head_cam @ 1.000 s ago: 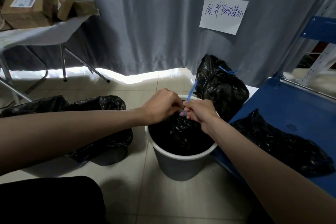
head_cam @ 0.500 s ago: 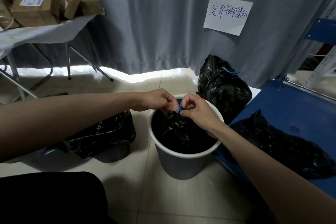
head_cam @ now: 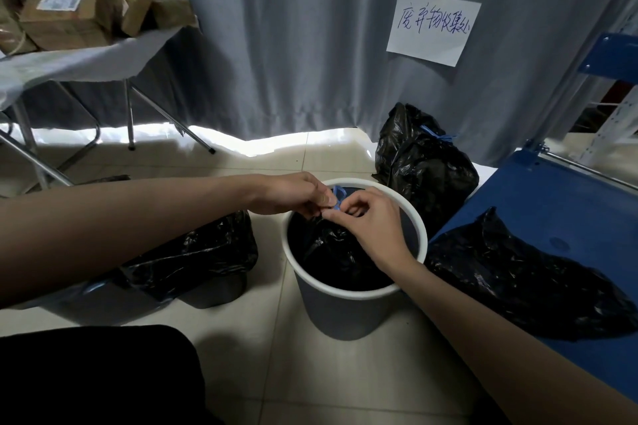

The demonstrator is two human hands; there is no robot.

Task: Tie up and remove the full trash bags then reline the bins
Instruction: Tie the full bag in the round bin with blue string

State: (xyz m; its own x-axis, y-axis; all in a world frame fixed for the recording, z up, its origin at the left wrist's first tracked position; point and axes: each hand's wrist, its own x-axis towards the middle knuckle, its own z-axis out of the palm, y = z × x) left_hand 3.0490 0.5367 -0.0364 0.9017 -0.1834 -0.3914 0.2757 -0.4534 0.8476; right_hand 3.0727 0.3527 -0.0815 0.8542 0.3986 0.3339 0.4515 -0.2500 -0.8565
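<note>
A grey bin with a white rim (head_cam: 348, 316) stands on the tiled floor. Inside it sits a black trash bag (head_cam: 331, 255), its neck gathered at the top. A blue tie (head_cam: 337, 196) loops around that neck. My left hand (head_cam: 293, 194) pinches the tie from the left. From the right, my right hand (head_cam: 371, 217) pinches the tie too, fingers curled over the bag's neck. Both hands meet above the bin's far rim.
A tied black bag with a blue tie (head_cam: 423, 162) stands behind the bin. Another bin lined in black (head_cam: 207, 259) is at the left. A loose black bag (head_cam: 524, 283) lies on a blue platform (head_cam: 552, 203). A folding table with cardboard boxes (head_cam: 69, 17) stands back left.
The long blue tie end that stuck up a second ago has been drawn down into a small loop between my fingers. My hands stay together over the bag's neck.
</note>
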